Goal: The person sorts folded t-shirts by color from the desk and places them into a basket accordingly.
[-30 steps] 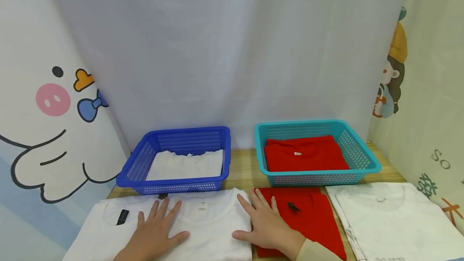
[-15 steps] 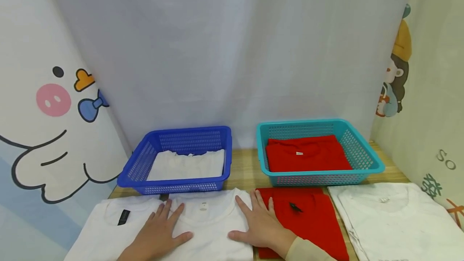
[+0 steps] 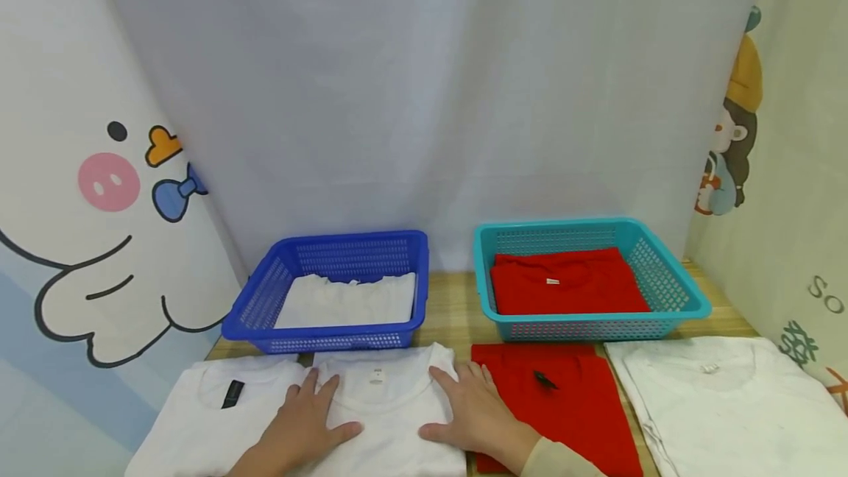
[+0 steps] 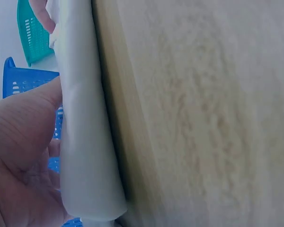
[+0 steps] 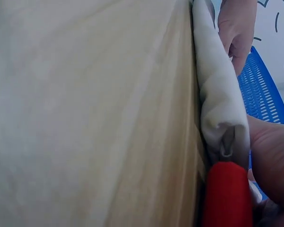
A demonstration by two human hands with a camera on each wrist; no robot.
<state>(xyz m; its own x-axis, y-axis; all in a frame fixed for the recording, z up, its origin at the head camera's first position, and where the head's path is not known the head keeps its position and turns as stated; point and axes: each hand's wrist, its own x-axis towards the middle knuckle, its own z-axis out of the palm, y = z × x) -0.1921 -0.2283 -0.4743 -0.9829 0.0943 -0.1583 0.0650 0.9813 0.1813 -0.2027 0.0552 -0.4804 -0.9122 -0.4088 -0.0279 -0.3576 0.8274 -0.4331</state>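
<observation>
Head view, middle white shirt (image 3: 387, 436): folded, neck label uppermost, lying on the wooden table (image 3: 452, 308) in front of the gap between the baskets.
Head view, left hand (image 3: 305, 422): resting on the left side of the middle white shirt; thumb and index finger spread, the others close together at the edge. A second ago the fingers fanned wider.
Head view, right hand (image 3: 478, 414): on the right side, thumb and index finger spread; the other fingers, fanned over the red shirt (image 3: 570, 414) a second ago, are now drawn together near the shirt's edge.
Head view, neighbours: left white shirt (image 3: 208, 425) and right white shirt (image 3: 725, 411) at the outer ends of the row, unmoved.
Head view, containers: blue basket (image 3: 324, 330) with folded white cloth (image 3: 347, 304), teal basket (image 3: 596, 316) with folded red cloth (image 3: 570, 289), both as before.
Left wrist view, near fold: the thumb reaches the pale fold; whether the fingertips pass beneath it cannot be told.
Right wrist view, near end: white fold above, red fold below, thumb side of the hand alongside; fingertips hidden.
</observation>
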